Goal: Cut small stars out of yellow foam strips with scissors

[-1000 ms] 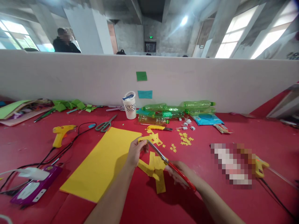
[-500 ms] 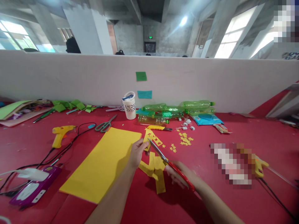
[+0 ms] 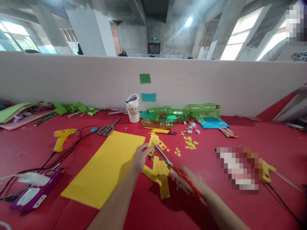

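Note:
My left hand (image 3: 140,157) pinches a small piece of yellow paper (image 3: 151,149) between thumb and fingers. In my right hand (image 3: 183,179) are red-handled scissors (image 3: 165,157), their blade tips against the paper piece by my left thumb. Just beyond lies a scrap with star-shaped holes (image 3: 162,145). Cut yellow stars (image 3: 190,142) rest in two groups to the right. Yellow paper strips (image 3: 163,182) lie beneath the scissors. A large yellow sheet (image 3: 103,169) sits left of my left hand.
A yellow cutter (image 3: 160,131), green bottles (image 3: 177,115) and a white cup (image 3: 133,108) stand or lie near the partition (image 3: 96,80). Grey scissors (image 3: 109,127), a glue gun (image 3: 62,139) and a purple power strip (image 3: 37,191) are leftward. Another glue gun (image 3: 266,172) lies right.
The scissors' tips have shifted very slightly at the paper in my left hand. A bit of yellow paper now covers part of the star-holed scrap. Both hands stay nearly in place.

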`<state>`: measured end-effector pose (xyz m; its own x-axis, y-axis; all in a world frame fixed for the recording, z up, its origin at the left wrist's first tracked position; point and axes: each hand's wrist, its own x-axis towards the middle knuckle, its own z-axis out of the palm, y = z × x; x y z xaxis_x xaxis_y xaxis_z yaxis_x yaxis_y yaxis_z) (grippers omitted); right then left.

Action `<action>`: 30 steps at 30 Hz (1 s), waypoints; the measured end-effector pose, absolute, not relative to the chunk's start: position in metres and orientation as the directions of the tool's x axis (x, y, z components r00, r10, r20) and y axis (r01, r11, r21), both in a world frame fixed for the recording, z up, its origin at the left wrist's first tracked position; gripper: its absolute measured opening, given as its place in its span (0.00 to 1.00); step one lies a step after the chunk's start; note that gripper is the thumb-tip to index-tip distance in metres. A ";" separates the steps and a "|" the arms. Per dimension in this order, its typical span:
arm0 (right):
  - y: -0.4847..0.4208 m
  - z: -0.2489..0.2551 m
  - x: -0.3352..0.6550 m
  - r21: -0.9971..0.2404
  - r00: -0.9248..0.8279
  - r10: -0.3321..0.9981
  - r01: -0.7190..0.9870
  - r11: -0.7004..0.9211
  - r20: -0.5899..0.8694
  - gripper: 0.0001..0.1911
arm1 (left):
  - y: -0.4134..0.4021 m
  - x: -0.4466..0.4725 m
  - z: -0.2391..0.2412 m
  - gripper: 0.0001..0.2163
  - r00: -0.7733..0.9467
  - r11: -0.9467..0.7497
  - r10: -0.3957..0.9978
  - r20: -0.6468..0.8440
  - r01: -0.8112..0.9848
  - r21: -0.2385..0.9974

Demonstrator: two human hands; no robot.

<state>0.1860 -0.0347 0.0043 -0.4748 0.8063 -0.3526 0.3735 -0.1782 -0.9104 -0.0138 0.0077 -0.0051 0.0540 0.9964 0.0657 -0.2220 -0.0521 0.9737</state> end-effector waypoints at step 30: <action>-0.031 -0.005 0.185 -0.911 -0.451 0.829 0.382 -0.156 -0.330 0.20 | 0.012 -0.018 -0.006 0.06 -0.049 -0.053 0.998 0.036 -0.419 0.906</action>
